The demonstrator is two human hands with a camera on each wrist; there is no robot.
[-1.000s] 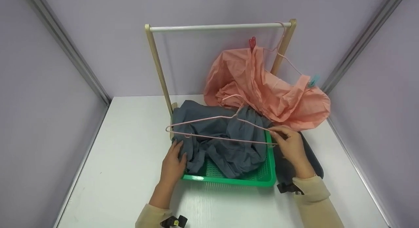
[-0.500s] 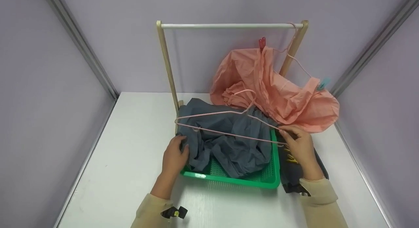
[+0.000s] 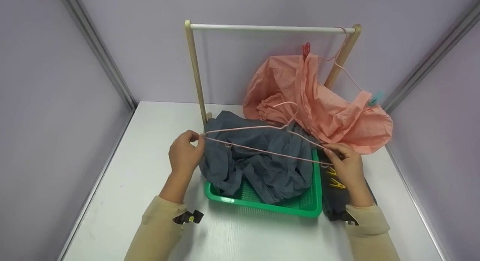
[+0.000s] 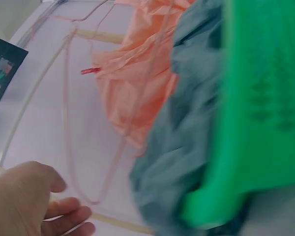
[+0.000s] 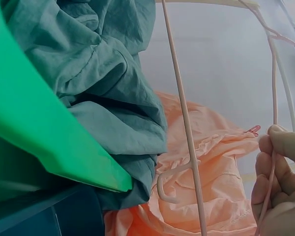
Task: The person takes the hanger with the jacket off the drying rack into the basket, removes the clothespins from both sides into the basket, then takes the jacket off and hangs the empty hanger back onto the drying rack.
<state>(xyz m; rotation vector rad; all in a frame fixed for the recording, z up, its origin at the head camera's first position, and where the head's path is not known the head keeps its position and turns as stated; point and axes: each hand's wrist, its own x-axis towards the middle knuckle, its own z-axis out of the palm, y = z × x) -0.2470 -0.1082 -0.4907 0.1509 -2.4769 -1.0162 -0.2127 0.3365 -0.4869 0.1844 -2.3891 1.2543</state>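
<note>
My right hand (image 3: 345, 167) pinches the right end of a thin pink clothes hanger (image 5: 185, 123), its wire running between thumb and fingers in the right wrist view. My left hand (image 3: 183, 152) is at the hanger's left end. In the left wrist view, the thumb and fingers of that hand stand slightly apart, with the hanger's corner just past the fingertips. Behind and below the hanger, a crumpled grey-blue cloth garment (image 3: 258, 174) lies in a green basket (image 3: 262, 207). The hanger's hook points up and overlaps a salmon-pink garment in the head view.
The salmon-pink garment (image 3: 285, 77) hangs from another pink hanger on a wooden rack with a white rail (image 3: 262, 27). A red clip (image 3: 306, 49) and a teal clip (image 3: 375, 99) are on it. Right of the basket lies a black item (image 3: 333, 201) with yellow marks.
My left hand has left the garment and basket edge and moved up to the hanger's left end. The right hand keeps its pinch. The head view has shifted, so the scene sits further right.
</note>
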